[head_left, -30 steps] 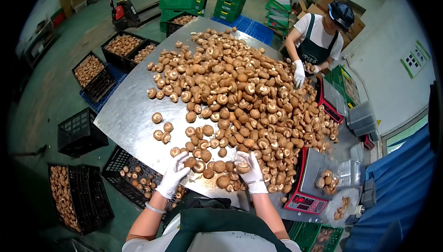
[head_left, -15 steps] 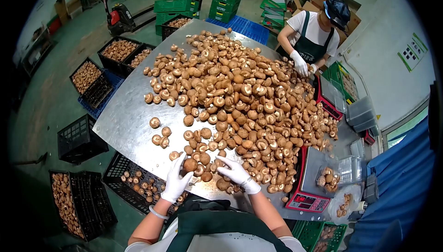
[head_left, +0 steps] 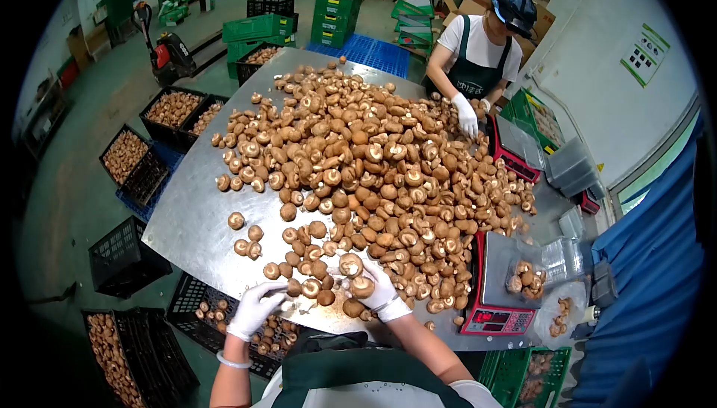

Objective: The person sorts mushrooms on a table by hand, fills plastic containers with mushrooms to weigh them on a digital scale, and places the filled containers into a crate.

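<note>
Both my hands wear white gloves at the near edge of the metal table. My right hand [head_left: 381, 292] is closed around brown mushrooms; one mushroom [head_left: 362, 287] rests against its fingers, with a larger one [head_left: 351, 265] just above. Fingers apart and holding nothing, my left hand [head_left: 256, 309] hovers over the table's edge, close to a small mushroom [head_left: 293, 287]. Between the hands lie several loose mushrooms [head_left: 311, 288]. A large heap of mushrooms [head_left: 358, 154] spreads over the middle and right of the table [head_left: 183, 221].
Below the left edge stands a black crate [head_left: 187, 300] with mushrooms in it. On the right are a red scale [head_left: 493, 322] and a clear tub of mushrooms [head_left: 526, 281]. A co-worker [head_left: 478, 57] works across the table near a second scale [head_left: 511, 162].
My right hand has taken hold of mushrooms from the near group. My left hand has moved left and down, away from the mushroom beside it. The head view has shifted slightly.
</note>
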